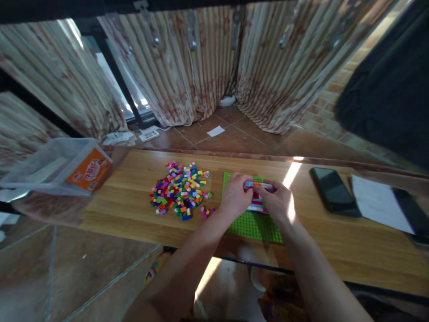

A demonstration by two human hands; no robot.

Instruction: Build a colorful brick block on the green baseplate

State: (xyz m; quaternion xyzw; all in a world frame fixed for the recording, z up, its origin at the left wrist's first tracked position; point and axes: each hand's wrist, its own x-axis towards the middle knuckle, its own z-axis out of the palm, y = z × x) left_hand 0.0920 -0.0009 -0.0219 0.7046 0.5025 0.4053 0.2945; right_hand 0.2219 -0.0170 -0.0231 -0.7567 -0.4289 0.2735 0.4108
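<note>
A short row of bricks (258,184), blue at one end, orange midway and pale at the other, spans the gap between two bare hands above the far half of a green base plate (254,230). Its long axis runs left to right, roughly along the plate's far edge. Neither hand is nearer: the left hand (237,195) pinches the blue end, the right hand (280,201) the pale end. Whether the row touches anything beneath cannot be told. Red and white bricks (256,207) sit on the plate, just nearer the table's (124,201) near edge. Loose bricks (182,188) lie heaped beyond the plate's left edge.
</note>
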